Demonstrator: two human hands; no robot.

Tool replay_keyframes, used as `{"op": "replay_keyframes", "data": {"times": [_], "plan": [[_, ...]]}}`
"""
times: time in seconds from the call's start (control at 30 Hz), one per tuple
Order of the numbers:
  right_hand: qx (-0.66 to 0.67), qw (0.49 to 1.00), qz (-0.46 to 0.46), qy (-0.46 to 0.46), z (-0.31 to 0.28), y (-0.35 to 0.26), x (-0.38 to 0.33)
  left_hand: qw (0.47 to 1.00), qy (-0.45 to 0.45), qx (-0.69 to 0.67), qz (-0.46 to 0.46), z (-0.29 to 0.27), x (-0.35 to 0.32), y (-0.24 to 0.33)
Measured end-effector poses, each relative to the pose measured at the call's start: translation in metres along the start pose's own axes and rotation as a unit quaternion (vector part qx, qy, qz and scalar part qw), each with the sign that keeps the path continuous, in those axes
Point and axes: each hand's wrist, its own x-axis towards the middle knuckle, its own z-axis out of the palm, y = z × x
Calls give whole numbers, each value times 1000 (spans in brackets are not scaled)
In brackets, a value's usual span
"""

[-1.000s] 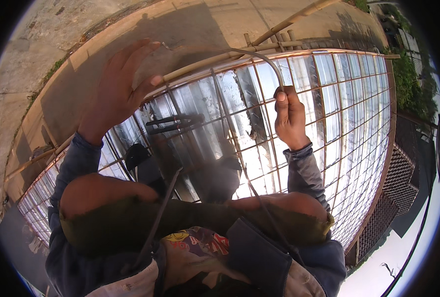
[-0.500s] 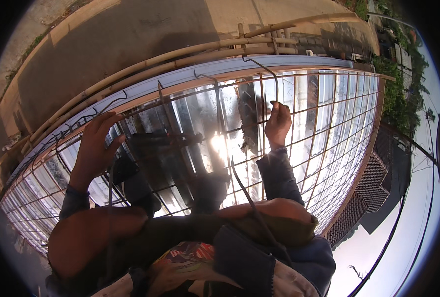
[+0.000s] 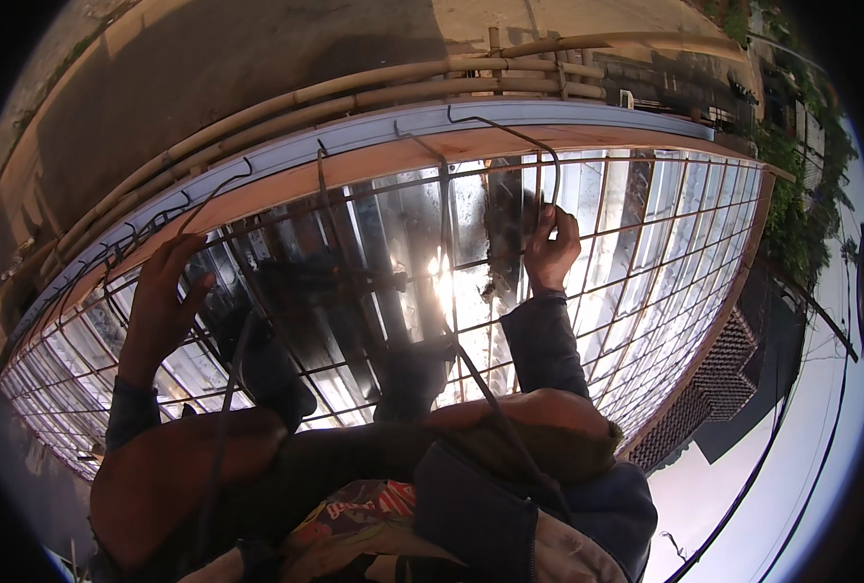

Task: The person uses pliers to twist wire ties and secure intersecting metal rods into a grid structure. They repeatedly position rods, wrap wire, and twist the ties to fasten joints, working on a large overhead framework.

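My right hand (image 3: 553,251) is closed around the near part of a bent steel bar (image 3: 555,173), whose hooked far end reaches over a pale metal edge strip (image 3: 354,143). My left hand (image 3: 163,303) rests at the far-left border of a rusty rebar mesh (image 3: 607,230), its thumb spread away from the fingers. Its fingertips lie against the mesh near a second bent bar (image 3: 220,185); whether they press on it I cannot tell. Below the mesh lies shiny ribbed metal decking (image 3: 471,209). More bent bars, such as one bar (image 3: 443,194), cross the mesh between my hands.
An orange-brown board (image 3: 373,167) runs inside the edge strip. Beyond it are bamboo poles (image 3: 383,99) and paved ground (image 3: 257,58) lower down. My bent knees (image 3: 519,420) fill the near side. Tiled roofs (image 3: 694,389), trees and cables stand to the right.
The far hooked end of the bar in my right hand has swung left along the edge strip. My left hand has shifted slightly left, and the view has moved a little.
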Motion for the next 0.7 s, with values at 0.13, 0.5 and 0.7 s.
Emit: {"op": "replay_keyframes", "data": {"times": [0.13, 0.5, 0.7], "plan": [[0, 1000, -15, 14, 3, 0, 1, 1000, -11, 3, -16, -1, -4, 5], [-17, 1000, -18, 5, -3, 9, 5, 1000, 12, 18, -8, 3, -7, 18], [-3, 1000, -12, 15, 0, 8, 4, 991, 46, 84, 98, 33, -11, 37]]}}
